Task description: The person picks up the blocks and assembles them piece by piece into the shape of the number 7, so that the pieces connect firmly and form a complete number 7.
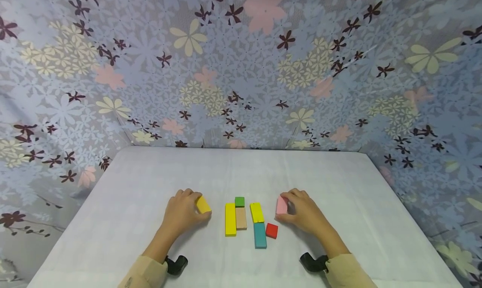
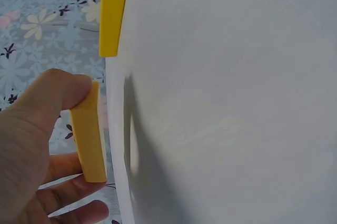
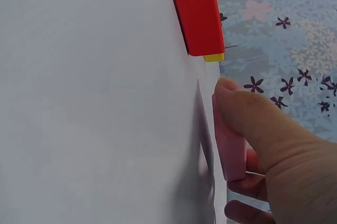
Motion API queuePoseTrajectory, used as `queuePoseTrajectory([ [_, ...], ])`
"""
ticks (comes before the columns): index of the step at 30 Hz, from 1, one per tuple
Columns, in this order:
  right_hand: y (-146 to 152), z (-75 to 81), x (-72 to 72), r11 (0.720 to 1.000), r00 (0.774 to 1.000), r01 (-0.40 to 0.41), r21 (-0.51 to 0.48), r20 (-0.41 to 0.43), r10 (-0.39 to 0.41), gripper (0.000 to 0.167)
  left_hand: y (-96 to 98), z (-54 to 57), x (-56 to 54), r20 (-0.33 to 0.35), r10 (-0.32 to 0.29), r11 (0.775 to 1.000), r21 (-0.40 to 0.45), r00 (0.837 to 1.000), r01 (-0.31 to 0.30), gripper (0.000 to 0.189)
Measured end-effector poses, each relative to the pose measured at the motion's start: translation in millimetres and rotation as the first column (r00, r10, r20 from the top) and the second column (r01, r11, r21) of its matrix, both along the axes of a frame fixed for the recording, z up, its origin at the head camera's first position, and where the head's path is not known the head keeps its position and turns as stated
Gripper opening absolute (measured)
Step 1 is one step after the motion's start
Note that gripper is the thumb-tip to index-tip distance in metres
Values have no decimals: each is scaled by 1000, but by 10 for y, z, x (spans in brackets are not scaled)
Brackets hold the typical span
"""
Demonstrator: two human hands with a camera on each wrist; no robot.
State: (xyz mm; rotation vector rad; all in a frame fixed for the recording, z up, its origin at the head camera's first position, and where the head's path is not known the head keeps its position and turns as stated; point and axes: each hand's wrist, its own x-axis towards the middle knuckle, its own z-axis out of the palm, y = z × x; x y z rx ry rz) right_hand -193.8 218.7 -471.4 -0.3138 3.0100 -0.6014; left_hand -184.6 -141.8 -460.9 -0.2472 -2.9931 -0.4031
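Observation:
My left hand (image 1: 182,212) pinches an orange-yellow block (image 1: 203,205) between thumb and fingers, left of the block group. In the left wrist view that block (image 2: 89,142) stands on edge, its shadow on the cloth beside it. On the other side, my right hand (image 1: 306,212) holds a pink block (image 1: 281,205) the same way; the thumb lies along its near end in the right wrist view. Between the hands are a long yellow block (image 1: 230,220), a green cube (image 1: 239,202), a tan block (image 1: 241,218), a shorter yellow block (image 1: 257,212), a teal block (image 1: 260,235) and a red block (image 1: 272,230).
A white cloth (image 1: 241,171) covers the table. Behind it and at both sides hangs a flowered curtain (image 1: 241,70). Black wrist mounts (image 1: 177,265) stick out inward from both beige sleeves (image 1: 144,273).

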Motion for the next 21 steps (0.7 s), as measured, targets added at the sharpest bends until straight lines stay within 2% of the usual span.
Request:
queuePoseTrajectory([
  [5, 72, 2, 57, 1000, 1000, -16, 4, -27, 16, 74, -35, -25, 80, 18, -23, 999, 26, 1000, 23, 63],
  [12, 136, 1, 173, 1000, 998, -2, -15, -56, 1, 75, -61, -119, 131, 37, -49, 995, 89, 998, 46, 65],
  [17, 165, 12, 273, 999, 998, 36, -23, -57, -37, 78, -96, -199, 162, 19, -59, 987, 152, 998, 55, 65],
  [21, 171, 12, 344, 998, 997, 61, -33, -53, -63, 77, -112, -245, 178, -11, -59, 985, 161, 998, 60, 64],
])
